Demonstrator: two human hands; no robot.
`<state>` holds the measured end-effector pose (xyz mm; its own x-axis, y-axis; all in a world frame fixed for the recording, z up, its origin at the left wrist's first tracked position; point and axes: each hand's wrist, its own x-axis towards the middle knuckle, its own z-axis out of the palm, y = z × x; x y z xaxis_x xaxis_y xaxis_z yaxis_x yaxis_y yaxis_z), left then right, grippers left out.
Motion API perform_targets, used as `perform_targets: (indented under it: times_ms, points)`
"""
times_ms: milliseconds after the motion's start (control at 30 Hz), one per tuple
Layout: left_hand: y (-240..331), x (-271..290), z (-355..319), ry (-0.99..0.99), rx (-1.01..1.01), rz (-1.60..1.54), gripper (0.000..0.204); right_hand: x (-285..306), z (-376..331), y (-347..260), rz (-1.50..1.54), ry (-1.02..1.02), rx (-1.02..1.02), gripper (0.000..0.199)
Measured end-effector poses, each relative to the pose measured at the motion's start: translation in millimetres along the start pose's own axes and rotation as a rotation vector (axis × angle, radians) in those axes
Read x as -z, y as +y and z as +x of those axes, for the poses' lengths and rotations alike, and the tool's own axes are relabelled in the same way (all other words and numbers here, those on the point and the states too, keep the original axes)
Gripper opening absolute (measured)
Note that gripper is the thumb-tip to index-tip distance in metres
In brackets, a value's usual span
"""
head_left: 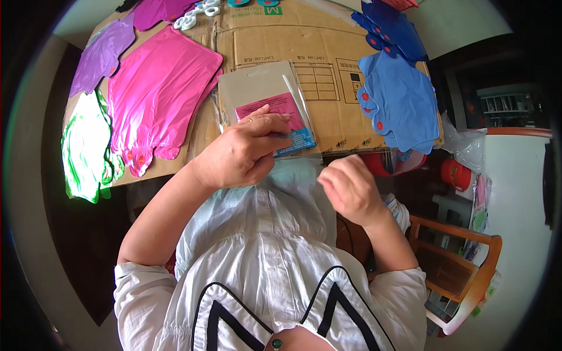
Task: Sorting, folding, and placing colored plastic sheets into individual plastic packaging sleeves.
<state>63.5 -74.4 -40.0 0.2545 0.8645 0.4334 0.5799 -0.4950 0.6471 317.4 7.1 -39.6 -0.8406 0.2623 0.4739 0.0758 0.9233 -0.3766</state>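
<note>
A clear plastic packet point(300, 100) lies on the flattened cardboard in front of me. Through it show a grey card point(249, 82) and a pink and blue printed panel point(301, 137). My left hand point(246, 146) rests over the packet's lower left part, its fingers curled and pressed together. Whatever sits between those fingers is hidden. Just right of the packet's lower edge, my right hand point(351, 190) is raised near the cardboard's front edge, apart from the packet. Its fingers are folded in, slightly blurred, and I cannot see what they hold, if anything.
Flat foil balloons lie around the cardboard point(257, 44): pink point(164, 88), purple point(105, 52), green point(88, 146), light blue point(401, 99) and dark blue point(398, 29). White ring-shaped pieces point(187, 22) lie at the far edge. A wooden chair point(451, 269) stands at my right.
</note>
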Motion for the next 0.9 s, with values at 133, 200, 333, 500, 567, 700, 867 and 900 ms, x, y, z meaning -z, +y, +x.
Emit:
perform_targets:
  times_ms: [133,200,333,500,567,700,867,900]
  points:
    - [1,0,-1,-0.008,0.017,-0.002,0.035,2,7,5,0.02,0.023,-0.147,0.029]
    - [0,0,0,-0.006,0.002,0.008,0.035,1,11,1,-0.012,-0.002,-0.167,0.03]
    - [0,0,0,-0.005,-0.001,0.015,0.036,-11,14,3,-0.124,-0.012,-0.105,0.027]
    - [1,0,0,-0.005,-0.008,0.019,0.036,-16,15,5,-0.143,-0.01,-0.11,0.019]
    - [0,1,0,-0.01,-0.013,0.022,0.036,-14,15,4,-0.123,-0.029,-0.119,0.017]
    - [-2,-1,-1,-0.012,-0.019,0.022,0.036,-3,16,-5,-0.043,-0.125,-0.073,0.014]
    - [-1,0,-1,-0.016,-0.025,0.025,0.037,4,-25,-29,0.655,-0.674,-0.232,0.006]
    - [-1,0,-1,-0.017,-0.024,0.02,0.037,10,-34,-25,0.856,-0.775,-0.379,0.006]
